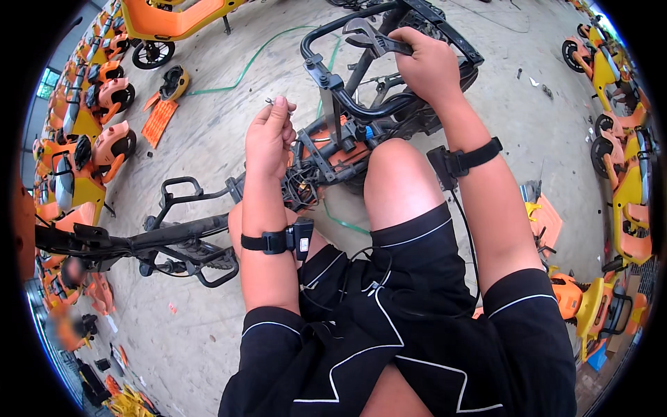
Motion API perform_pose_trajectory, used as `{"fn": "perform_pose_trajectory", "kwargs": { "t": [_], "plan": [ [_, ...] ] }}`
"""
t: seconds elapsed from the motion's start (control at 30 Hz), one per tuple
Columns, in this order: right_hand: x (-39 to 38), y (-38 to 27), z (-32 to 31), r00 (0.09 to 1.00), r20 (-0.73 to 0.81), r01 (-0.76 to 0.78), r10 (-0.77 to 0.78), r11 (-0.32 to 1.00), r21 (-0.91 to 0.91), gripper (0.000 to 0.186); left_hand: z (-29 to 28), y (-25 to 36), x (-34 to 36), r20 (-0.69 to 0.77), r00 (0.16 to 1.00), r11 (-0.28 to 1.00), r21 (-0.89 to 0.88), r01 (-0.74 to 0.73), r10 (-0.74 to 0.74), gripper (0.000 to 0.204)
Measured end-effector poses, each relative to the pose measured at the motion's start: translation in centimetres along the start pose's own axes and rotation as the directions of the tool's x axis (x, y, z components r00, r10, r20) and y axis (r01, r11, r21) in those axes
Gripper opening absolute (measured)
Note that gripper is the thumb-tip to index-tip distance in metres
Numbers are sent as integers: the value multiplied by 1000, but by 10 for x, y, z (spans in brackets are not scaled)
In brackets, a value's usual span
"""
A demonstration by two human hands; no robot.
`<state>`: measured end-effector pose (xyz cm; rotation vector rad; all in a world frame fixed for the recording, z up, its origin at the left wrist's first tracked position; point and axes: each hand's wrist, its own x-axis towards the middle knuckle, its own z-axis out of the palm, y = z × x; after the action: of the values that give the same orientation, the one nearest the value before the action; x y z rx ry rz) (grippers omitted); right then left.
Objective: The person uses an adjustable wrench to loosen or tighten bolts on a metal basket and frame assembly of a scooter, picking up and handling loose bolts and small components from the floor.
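In my right hand [429, 66] I grip an adjustable wrench [368, 38], its jaws pointing left above the black tubular frame [326, 73] of a stripped-down scooter. My left hand [269, 135] is raised to the left of that frame, with thumb and fingers pinched together. A small shiny metal piece, perhaps a bolt [270, 101], sticks out at its fingertips; most of it is hidden. Below and between my hands, the scooter's middle shows an orange panel [344, 154], metal brackets and a bundle of dark wires [300, 193].
The scooter's front part [139, 244] with black bars stretches to the left. Orange-and-yellow scooters [76, 167] line both sides. An orange perforated mat [160, 123] and a green strap [257, 55] lie on the concrete floor [208, 320]. Loose orange panels [547, 222] lie at right.
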<state>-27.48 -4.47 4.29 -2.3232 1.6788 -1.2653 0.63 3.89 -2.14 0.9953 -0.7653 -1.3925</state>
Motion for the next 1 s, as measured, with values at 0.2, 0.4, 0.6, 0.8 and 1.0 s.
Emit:
{"fn": "perform_pose_trajectory", "kwargs": {
  "t": [0.2, 0.4, 0.6, 0.8, 1.0],
  "plan": [
    [6, 7, 7, 995, -86, 43, -44, 999, -15, 20, 4, 3, -5, -70, 998, 989, -147, 1, -12, 28],
    [4, 11, 13, 983, -180, 35, -37, 999, -11, 21, -12, 9, -13, -36, 999, 985, -172, -20, 14, 28],
    [8, 9, 13, 983, -146, -113, 112, 994, 7, 24, -35, 15, -20, -79, 997, 989, -148, -4, -8, 26],
    [9, 10, 9, 988, -125, -92, 85, 995, -47, 24, -45, 11, -19, -41, 998, 993, -113, -42, 38, 26],
    [13, 13, 13, 984, -151, -104, 93, 992, -68, 21, -43, 2, -16, -70, 992, 993, 66, -100, 104, 34]
  ]
}}
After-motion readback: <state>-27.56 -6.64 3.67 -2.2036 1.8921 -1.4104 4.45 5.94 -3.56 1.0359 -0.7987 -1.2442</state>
